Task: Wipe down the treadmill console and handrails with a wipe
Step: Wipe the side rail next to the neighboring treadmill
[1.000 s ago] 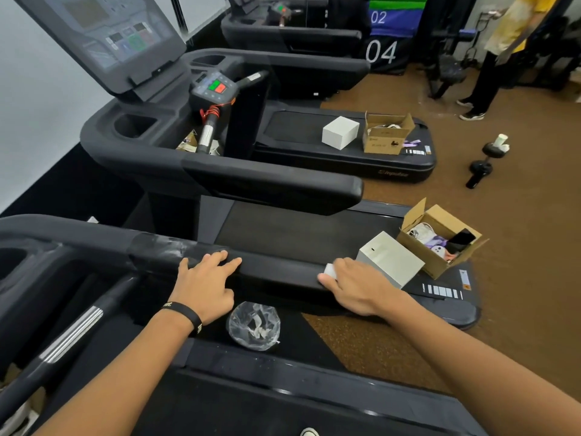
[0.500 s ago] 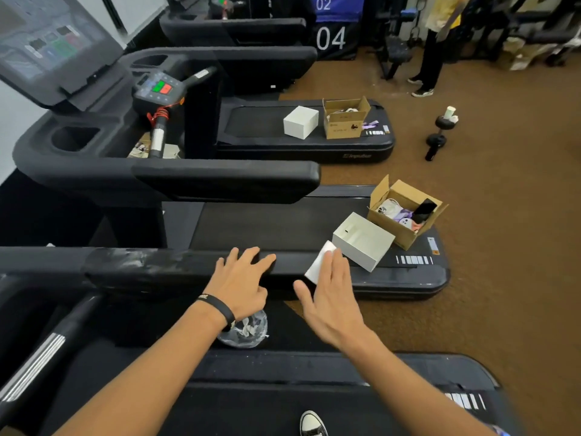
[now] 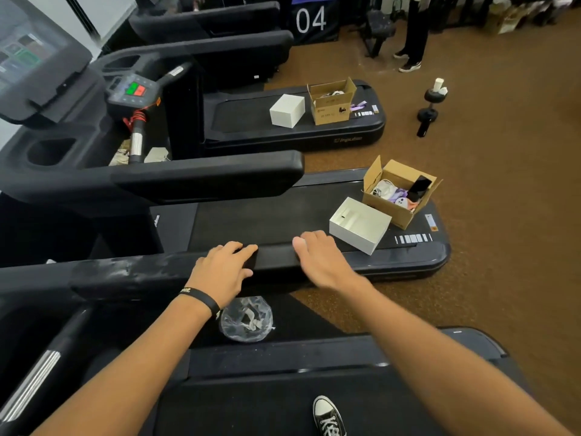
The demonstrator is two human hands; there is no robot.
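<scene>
Resting side by side on the black handrail (image 3: 276, 261), the left hand (image 3: 224, 270) lies with fingers spread, and the right hand (image 3: 317, 258), at its 3 o'clock, covers the rail; the wipe is hidden.

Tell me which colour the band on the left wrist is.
Black, with small pale lettering; the wristband shows best in the head view.

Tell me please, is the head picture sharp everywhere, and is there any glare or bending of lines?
Head view: the right hand is softly motion-blurred, while the left hand on the handrail looks sharper; the wide lens bows the treadmills near the edges; even indoor light, with pale sheen on the handrail and a washed-out console screen.
</scene>
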